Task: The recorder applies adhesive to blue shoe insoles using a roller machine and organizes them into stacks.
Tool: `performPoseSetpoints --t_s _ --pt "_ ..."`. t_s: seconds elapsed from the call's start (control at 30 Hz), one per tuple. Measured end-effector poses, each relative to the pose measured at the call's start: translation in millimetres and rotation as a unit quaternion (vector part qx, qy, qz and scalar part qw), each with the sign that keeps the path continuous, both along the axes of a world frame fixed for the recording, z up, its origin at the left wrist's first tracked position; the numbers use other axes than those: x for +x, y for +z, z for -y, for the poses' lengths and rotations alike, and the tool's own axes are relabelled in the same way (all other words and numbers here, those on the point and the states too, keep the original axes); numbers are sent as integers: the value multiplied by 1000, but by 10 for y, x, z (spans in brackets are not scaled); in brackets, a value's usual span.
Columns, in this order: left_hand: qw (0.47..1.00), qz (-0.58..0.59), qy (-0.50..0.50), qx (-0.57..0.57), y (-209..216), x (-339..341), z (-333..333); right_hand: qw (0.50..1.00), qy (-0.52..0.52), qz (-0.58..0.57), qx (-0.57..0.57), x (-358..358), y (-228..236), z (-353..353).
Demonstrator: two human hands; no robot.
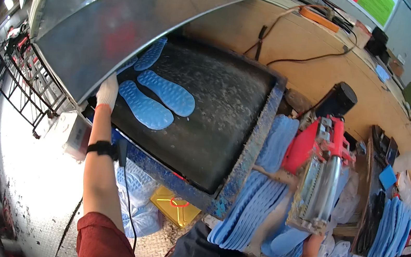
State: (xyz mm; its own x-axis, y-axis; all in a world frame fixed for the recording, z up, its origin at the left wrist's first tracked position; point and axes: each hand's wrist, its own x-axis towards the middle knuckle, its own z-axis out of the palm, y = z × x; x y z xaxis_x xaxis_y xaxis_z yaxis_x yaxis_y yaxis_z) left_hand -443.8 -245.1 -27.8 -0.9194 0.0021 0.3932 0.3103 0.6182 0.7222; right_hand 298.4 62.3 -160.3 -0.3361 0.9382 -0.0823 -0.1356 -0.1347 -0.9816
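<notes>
My left hand [108,91], in a white glove, reaches to the lower edge of a grey metal hood [143,12]. Its fingers are hidden at that edge. Right beside it a blue shoe sole [144,107] lies on a black belt surface [218,109], with a second blue sole [167,93] next to it. Another blue sole [151,55] lies farther back, partly under the hood. My right hand [311,242] is at the near end of a roller machine [321,181] with red parts; the machine covers its fingers. Blue soles [284,242] lie just left of that hand.
A worn blue metal frame [249,161] edges the belt. Stacked blue soles [252,208] stand right of it, and more [392,228] at the far right. Below are a yellow tin [173,205] and bagged soles [140,198]. A black wire rack [25,85] stands left.
</notes>
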Motion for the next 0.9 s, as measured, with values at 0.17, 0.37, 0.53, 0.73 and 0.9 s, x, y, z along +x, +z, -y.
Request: performPoseSetpoints --t_s 0.17,0.37,0.53,0.73,0.9 --pt "938 156 -167 262 105 1243 170 976 -108 139 126 69 628 -39" --pt "812 239 -325 422 361 2971 -499 806 -68 314 497 -151 1187 -296" --pt "632 269 -562 461 717 4055 -1443 764 -25 343 546 -474 1567 -307" --pt "593 272 -635 413 975 4605 -2444 898 -13 185 398 -413 1472 -133" --pt "668 248 -624 322 656 4564 -2780 979 -82 134 132 -187 948 137"
